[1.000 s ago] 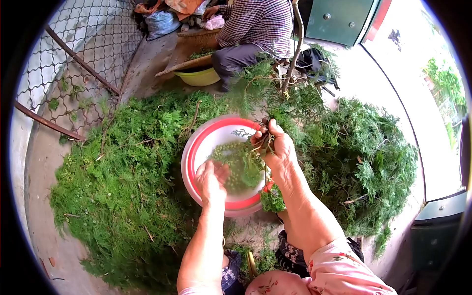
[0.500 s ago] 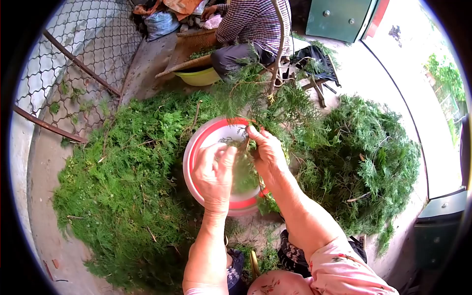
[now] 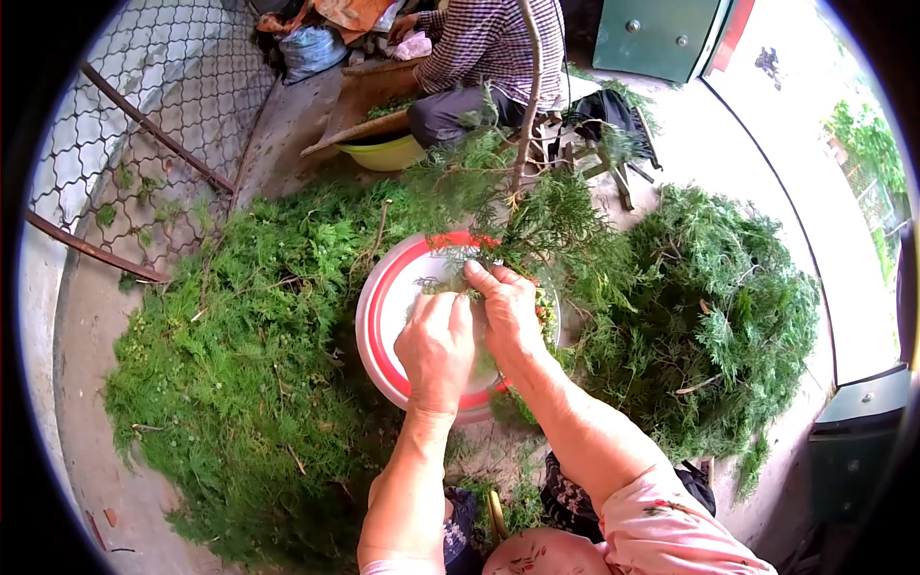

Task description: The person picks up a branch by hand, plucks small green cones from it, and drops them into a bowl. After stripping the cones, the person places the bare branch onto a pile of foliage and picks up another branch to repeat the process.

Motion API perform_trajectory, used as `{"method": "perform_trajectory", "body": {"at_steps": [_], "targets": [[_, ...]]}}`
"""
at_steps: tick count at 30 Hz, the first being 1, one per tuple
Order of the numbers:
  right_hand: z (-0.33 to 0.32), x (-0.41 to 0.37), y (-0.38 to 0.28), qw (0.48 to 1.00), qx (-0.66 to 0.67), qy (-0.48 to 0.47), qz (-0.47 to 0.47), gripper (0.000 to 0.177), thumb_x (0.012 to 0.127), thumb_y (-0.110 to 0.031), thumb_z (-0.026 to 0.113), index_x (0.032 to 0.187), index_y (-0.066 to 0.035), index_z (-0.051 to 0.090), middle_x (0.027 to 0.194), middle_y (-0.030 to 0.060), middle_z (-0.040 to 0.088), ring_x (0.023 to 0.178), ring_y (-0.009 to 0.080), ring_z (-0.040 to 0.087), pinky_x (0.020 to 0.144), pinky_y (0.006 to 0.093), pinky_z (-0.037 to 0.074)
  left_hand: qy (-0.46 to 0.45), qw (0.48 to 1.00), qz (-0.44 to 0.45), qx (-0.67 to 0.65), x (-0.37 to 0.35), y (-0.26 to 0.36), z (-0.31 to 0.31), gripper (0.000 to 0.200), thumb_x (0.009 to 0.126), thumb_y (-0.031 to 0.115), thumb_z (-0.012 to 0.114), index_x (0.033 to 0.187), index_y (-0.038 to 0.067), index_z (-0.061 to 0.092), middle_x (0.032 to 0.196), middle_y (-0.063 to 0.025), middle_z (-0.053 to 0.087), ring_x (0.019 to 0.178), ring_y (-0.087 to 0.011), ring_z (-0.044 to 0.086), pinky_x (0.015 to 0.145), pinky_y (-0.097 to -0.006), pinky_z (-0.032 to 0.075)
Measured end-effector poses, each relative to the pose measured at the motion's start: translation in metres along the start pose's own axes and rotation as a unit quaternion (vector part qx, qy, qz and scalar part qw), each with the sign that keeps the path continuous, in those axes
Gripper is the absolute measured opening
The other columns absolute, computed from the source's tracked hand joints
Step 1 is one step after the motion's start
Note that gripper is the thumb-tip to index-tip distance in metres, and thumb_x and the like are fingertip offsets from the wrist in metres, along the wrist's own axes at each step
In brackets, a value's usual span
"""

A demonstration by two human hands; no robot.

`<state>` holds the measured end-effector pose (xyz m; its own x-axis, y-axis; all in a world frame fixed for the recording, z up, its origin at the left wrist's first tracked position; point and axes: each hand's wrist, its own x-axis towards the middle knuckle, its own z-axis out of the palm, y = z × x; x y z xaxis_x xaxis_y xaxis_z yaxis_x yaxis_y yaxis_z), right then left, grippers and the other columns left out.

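Over a white basin with a red band, my two hands are close together. My right hand pinches the lower part of a leafy green branch, whose bare stem rises toward the top of the view. Just left of it, my left hand is closed, fingertips near the foliage; what it grips is too small and hidden to name. Green sprigs show inside the basin, partly covered by my hands.
Heaps of green cuttings lie left and right of the basin. Ahead, a person in a checked shirt sits by a yellow-green tub. Wire mesh stands at left, a green metal cabinet at the back.
My left hand has moved right and its fingers have closed beside my right hand. My right hand and the branch have shifted slightly left.
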<state>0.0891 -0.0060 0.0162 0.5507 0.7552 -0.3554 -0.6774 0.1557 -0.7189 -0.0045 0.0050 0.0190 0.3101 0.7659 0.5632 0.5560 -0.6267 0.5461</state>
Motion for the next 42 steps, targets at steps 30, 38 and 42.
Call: {"method": "perform_trajectory", "body": {"at_steps": [30, 38, 42], "targets": [[-0.03, 0.028, -0.026, 0.997, -0.037, -0.07, -0.002, 0.018, 0.088, -0.022, 0.058, 0.082, -0.005, 0.055, 0.064, 0.0006, 0.053, 0.051, 0.0107, 0.048, 0.046, 0.0245, 0.04, -0.083, 0.945, -0.208, -0.239, -0.016, -0.067, -0.016, 0.022, 0.085, 0.009, 0.056, 0.103, -0.001, 0.061, 0.099, -0.0111, 0.062, 0.086, -0.0151, 0.057, 0.075, -0.0256, 0.045], [-0.019, 0.017, -0.023, 0.989, -0.131, -0.065, 0.003, 0.015, 0.085, -0.019, 0.061, 0.082, -0.003, 0.061, 0.065, -0.0011, 0.055, 0.053, 0.0077, 0.047, 0.049, 0.0226, 0.039, -0.089, 0.88, -0.298, -0.359, -0.007, -0.044, -0.018, 0.024, 0.085, 0.011, 0.059, 0.105, -0.003, 0.061, 0.094, -0.0055, 0.062, 0.083, -0.0105, 0.055, 0.074, -0.0221, 0.043], [-0.014, 0.006, -0.026, 0.927, -0.359, -0.11, -0.003, 0.019, 0.083, -0.019, 0.063, 0.081, -0.001, 0.064, 0.067, 0.0003, 0.058, 0.058, 0.0071, 0.05, 0.053, 0.0246, 0.04, -0.066, 0.859, -0.315, -0.399, -0.004, -0.04, -0.012, 0.023, 0.086, 0.018, 0.06, 0.1, 0.0, 0.062, 0.082, 0.0006, 0.058, 0.071, -0.0049, 0.049, 0.062, -0.0181, 0.038]]}}
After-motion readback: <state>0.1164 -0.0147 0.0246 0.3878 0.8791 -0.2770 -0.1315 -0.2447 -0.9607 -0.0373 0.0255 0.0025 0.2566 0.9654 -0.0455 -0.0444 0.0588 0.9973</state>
